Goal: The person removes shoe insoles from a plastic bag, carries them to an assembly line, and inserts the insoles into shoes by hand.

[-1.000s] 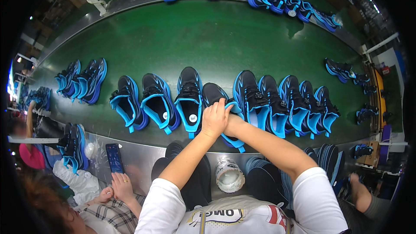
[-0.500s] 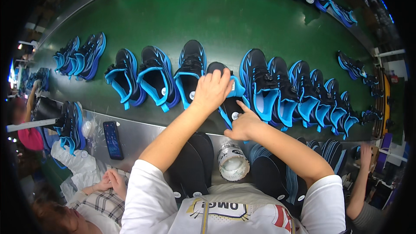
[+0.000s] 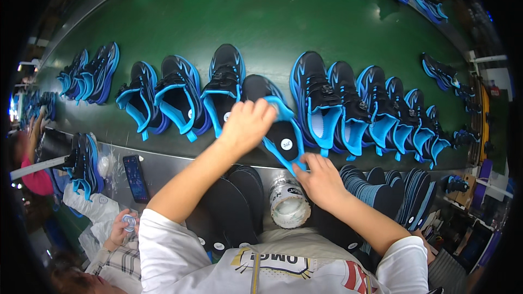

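Between my hands a black-and-blue sneaker (image 3: 293,130) rests on the green table (image 3: 261,16), its toe pointing away from me. Inside it lies a black insole with a round white sticker (image 3: 286,144). My left hand (image 3: 246,126) is closed on the sneaker's upper, near the collar and tongue, and its fingertips are partly hidden. At the heel, my right hand (image 3: 322,178) pinches the blue edge between thumb and fingers. A like sneaker (image 3: 224,71) stands just left of my left hand, and another sneaker (image 3: 311,92) is close on the right.
Rows of matching sneakers (image 3: 180,81) extend to both sides. Stacks of black insoles (image 3: 226,207) and blue-edged insoles (image 3: 370,190) lie along the near edge, around a glass jar (image 3: 290,207). A phone (image 3: 136,178) lies left. A co-worker's hand (image 3: 121,228) holds a small round clear object.
My right hand has withdrawn from inside the sneaker to its heel edge. My left hand has come nearer, from the tongue to the collar's side. The insole's sticker now shows fully.
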A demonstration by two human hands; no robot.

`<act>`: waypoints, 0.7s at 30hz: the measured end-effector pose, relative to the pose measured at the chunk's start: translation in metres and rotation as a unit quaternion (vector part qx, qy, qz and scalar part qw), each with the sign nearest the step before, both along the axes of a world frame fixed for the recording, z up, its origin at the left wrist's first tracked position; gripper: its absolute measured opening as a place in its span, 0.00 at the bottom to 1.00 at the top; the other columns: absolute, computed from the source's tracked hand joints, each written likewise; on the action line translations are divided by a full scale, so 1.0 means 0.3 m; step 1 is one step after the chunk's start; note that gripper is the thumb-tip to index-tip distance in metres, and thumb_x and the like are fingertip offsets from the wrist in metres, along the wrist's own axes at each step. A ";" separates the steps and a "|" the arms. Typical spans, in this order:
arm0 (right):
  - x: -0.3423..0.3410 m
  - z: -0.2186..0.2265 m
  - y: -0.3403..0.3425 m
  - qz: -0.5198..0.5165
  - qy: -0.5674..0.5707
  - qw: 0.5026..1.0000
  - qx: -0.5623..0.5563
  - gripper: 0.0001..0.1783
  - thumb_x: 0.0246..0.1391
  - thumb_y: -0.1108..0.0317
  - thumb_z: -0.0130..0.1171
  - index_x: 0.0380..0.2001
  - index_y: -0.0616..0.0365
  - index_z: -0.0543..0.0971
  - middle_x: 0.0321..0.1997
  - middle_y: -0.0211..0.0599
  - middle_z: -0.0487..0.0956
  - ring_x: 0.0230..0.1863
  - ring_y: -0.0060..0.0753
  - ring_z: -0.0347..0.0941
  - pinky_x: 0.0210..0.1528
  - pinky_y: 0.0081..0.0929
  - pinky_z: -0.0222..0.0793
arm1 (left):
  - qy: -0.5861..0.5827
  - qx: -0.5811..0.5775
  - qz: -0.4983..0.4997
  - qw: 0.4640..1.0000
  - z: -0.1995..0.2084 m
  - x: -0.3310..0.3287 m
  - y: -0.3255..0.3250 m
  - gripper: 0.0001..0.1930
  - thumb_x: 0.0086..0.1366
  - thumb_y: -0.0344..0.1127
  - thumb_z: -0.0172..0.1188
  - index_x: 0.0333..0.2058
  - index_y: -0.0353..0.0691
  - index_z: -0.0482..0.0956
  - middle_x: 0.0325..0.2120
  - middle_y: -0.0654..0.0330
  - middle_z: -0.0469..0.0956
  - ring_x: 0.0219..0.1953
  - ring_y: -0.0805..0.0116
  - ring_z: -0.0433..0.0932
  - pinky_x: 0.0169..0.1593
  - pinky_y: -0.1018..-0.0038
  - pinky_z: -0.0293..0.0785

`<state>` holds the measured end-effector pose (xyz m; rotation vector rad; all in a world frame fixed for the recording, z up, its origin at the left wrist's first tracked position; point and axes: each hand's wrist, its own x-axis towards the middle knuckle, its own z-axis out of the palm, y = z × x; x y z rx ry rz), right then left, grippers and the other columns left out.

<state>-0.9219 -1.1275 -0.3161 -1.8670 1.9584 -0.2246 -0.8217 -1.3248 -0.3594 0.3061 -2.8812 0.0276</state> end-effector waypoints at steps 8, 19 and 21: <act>-0.072 0.056 -0.095 -0.047 -0.035 0.991 -0.117 0.15 0.41 0.67 0.57 0.35 0.60 0.73 0.37 0.39 0.70 0.40 0.39 0.67 0.41 0.31 0.64 | -0.087 -0.125 -0.114 0.982 0.005 -0.106 -0.137 0.08 0.48 0.34 0.48 0.30 0.42 0.68 0.24 0.63 0.65 0.24 0.68 0.66 0.27 0.74 0.59; -0.412 -0.019 0.074 -0.035 0.202 0.959 0.198 0.18 0.43 0.56 0.55 0.35 0.55 0.72 0.40 0.39 0.74 0.51 0.31 0.64 0.56 0.63 0.33 | 0.052 0.497 0.167 0.850 0.137 -0.141 -0.165 0.10 0.58 0.33 0.44 0.23 0.33 0.67 0.22 0.58 0.72 0.19 0.73 0.64 0.24 0.79 0.61; -0.470 -0.037 0.080 -0.078 0.200 0.952 0.218 0.18 0.44 0.56 0.55 0.37 0.53 0.73 0.43 0.38 0.74 0.53 0.31 0.63 0.56 0.64 0.32 | 0.111 0.659 0.213 0.713 0.180 -0.144 -0.095 0.10 0.57 0.33 0.45 0.20 0.35 0.67 0.21 0.61 0.73 0.14 0.80 0.59 0.19 0.84 0.56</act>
